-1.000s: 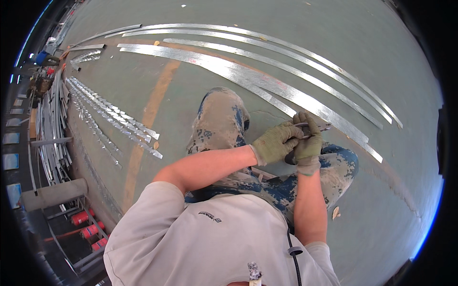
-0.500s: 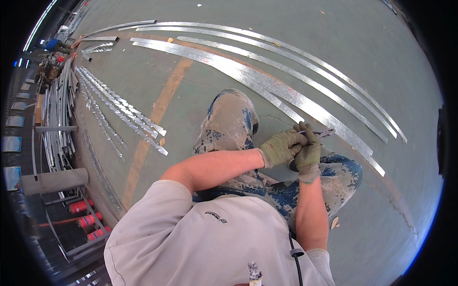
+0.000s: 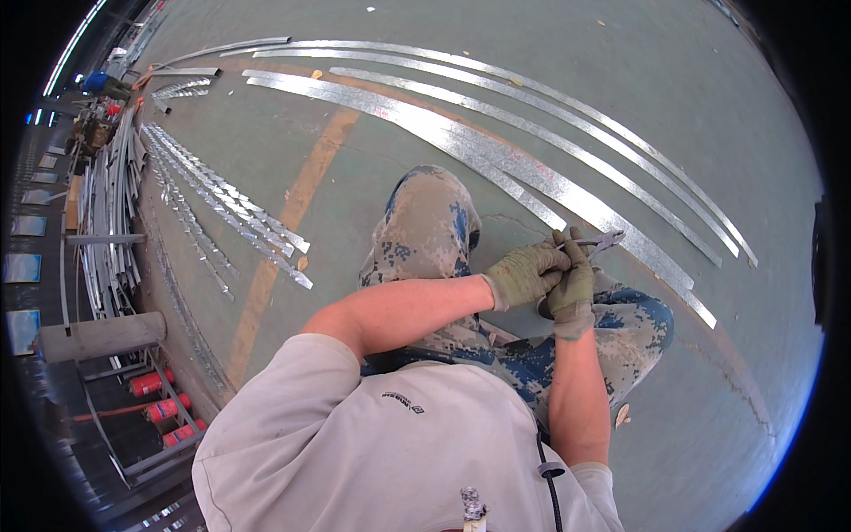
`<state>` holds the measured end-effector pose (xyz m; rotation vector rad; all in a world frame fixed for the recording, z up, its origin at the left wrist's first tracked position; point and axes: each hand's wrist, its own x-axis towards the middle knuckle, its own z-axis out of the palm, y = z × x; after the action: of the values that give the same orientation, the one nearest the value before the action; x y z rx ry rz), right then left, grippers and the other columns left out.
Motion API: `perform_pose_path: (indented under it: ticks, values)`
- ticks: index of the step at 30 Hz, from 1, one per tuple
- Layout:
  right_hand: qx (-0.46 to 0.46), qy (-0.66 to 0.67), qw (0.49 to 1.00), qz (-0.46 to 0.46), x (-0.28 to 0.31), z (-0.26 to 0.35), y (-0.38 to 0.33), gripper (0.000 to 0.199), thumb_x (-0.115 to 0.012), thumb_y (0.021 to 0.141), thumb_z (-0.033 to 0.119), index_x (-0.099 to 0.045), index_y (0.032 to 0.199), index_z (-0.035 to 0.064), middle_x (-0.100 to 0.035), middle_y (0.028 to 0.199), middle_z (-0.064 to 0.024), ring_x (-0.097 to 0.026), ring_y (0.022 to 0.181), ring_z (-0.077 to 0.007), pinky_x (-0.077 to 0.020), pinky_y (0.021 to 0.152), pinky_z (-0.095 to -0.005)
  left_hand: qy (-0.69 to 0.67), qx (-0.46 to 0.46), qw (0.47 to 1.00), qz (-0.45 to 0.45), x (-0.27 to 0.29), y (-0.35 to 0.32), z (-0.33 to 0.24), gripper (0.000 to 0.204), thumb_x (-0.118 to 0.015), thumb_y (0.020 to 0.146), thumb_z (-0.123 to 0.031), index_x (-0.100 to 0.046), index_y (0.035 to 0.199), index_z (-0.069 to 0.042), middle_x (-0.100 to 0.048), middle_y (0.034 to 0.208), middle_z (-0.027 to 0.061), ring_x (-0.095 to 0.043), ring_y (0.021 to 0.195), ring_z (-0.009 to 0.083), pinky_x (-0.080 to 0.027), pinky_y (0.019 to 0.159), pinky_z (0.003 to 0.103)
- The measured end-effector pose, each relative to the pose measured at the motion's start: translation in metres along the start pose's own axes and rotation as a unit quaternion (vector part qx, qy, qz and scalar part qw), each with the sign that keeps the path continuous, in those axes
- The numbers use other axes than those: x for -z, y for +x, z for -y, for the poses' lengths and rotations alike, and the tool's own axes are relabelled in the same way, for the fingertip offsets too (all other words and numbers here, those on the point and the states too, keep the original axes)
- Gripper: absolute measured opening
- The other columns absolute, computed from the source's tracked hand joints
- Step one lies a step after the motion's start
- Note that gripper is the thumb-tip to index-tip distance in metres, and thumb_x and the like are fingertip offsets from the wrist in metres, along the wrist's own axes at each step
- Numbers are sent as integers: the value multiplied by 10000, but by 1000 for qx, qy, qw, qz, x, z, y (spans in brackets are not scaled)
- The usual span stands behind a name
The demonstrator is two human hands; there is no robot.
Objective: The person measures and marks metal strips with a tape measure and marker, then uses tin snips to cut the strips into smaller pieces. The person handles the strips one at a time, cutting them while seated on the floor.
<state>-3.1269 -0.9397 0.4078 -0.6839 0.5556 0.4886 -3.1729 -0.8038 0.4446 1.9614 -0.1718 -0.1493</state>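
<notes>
- From where I stand, taking the wearer's chest as six o'clock and the far floor as twelve, both gloved hands meet low over the floor, just past the lap.
- The right hand [image 3: 572, 279] comes up from six o'clock, its fingers closed together around the handles of a plier-like hand tool [image 3: 610, 239].
- The left hand [image 3: 529, 277] reaches in from about eight o'clock, its curled fingers laid against the right; whether they grip a handle or only rest there, I can't tell.
- What matters most is how that tool lies: its long axis runs roughly nine to three o'clock, its head poking out at three from the right fingertips. The right is plainly the nearer hand; the left sits behind, at the handle side.
- How far the tool's jaws stand apart is too small to make out.
- Just beyond the fingertips, around twelve, ends a narrow metal strip [image 3: 545, 211], which runs away toward ten o'clock; I can't tell whether it touches the glove.
- Past it a wide metal strip [image 3: 585, 202] stretches from ten round to four, its near edge close by the tool's head.
- Farther out, thinner strips [image 3: 712, 256] curve the same way.
- Off at ten, past the bent knee [image 3: 421, 235], lie jagged-edged strips [image 3: 297, 241].
</notes>
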Motion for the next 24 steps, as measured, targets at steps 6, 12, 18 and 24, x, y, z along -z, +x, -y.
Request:
perform_pose_path:
  ticks: [6, 12, 18, 24]
  values:
    - [10, 5, 1000, 10, -5, 1, -5, 530, -605, 1025, 90, -427, 1523, 111, -676, 1206, -154, -680, 1015, -288, -606, 877, -423, -18, 21, 999, 16, 1, 0, 2, 259, -687, 933, -108, -698, 1184, -49, -699, 1191, 162, -660, 1138, 330, -540, 986, 405]
    - [34, -48, 998, 20, -10, 18, -10, 484, -613, 1041, 145, -467, 1502, 121, -694, 1158, -147, -689, 1008, -288, -599, 865, -427, -69, 5, 998, 11, 6, -1, -12, 290, -692, 957, -128, -694, 1236, -49, -714, 1202, 148, -686, 1115, 270, -549, 974, 365]
    - [108, -144, 983, 27, -28, 100, -23, 438, -628, 1042, 158, -520, 1456, 67, -705, 1136, -136, -703, 1012, -266, -599, 837, -413, -29, 81, 993, 84, 50, 27, -23, 431, -696, 963, -227, -639, 1354, -53, -709, 1258, 158, -693, 1146, 230, -560, 965, 346]
    - [95, -207, 974, -5, -18, 155, -8, 432, -602, 1049, 135, -504, 1448, 2, -700, 1171, -180, -711, 1013, -280, -606, 835, -428, 337, 150, 897, 244, 131, 122, 29, 621, -723, 871, -328, -597, 1431, -88, -665, 1359, 164, -626, 1260, 334, -486, 1090, 414]
